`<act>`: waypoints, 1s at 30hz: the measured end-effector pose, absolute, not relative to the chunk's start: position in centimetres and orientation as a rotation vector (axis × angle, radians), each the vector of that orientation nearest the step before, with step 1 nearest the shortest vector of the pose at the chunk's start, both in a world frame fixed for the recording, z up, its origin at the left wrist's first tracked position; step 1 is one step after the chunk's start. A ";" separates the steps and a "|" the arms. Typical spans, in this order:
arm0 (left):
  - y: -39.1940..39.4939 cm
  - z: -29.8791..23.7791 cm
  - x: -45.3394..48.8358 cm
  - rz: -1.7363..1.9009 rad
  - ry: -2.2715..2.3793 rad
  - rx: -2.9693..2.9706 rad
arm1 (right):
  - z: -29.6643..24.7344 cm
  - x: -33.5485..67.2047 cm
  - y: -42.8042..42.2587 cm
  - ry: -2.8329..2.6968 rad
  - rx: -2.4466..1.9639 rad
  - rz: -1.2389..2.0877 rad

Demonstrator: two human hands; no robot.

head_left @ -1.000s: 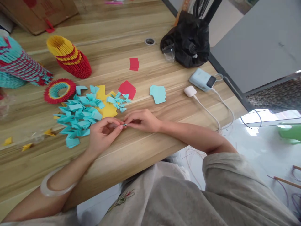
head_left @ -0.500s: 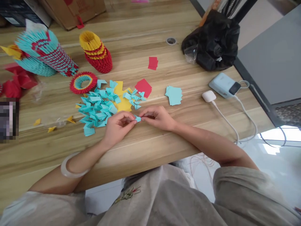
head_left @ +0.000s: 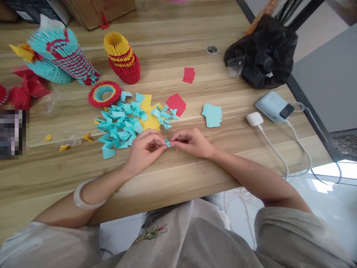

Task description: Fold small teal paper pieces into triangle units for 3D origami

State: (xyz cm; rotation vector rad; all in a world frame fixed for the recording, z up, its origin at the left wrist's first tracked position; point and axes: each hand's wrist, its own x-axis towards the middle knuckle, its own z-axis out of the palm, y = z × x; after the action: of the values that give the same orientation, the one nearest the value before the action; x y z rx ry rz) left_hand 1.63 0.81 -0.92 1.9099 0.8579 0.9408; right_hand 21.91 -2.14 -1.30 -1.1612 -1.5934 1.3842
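My left hand [head_left: 146, 150] and my right hand [head_left: 192, 141] meet near the front of the wooden table [head_left: 181, 171], both pinching one small folded blue paper piece [head_left: 167, 143] between their fingertips. Just behind my left hand lies a pile of folded blue paper pieces [head_left: 119, 124], partly on yellow paper [head_left: 149, 119]. A red paper square [head_left: 176, 103] and a small stack of blue paper sheets [head_left: 212, 114] lie beyond my hands. A pale bangle [head_left: 83, 195] sits on my left wrist.
At the back stand a red and yellow paper vase [head_left: 122, 57], a blue and red paper model [head_left: 60, 56] and a red ring [head_left: 104, 93]. A black bag [head_left: 263, 52], a blue power bank [head_left: 275, 106] and a white charger [head_left: 254, 119] with cables lie at the right.
The view has swung, so everything on the table sits further right in frame. My hands stay together on the small blue piece, which now shows more between my fingertips.
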 end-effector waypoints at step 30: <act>1.0 -0.1 2.1 0.805 0.989 1.591 | -1.1 22.5 -1.6 -1.445 -0.968 1.620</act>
State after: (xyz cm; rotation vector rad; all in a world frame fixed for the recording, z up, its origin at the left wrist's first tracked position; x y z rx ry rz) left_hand 2.10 0.95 -0.06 1.5913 0.9892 0.8048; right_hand 22.54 -1.63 -1.11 -0.9680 -1.4453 1.6202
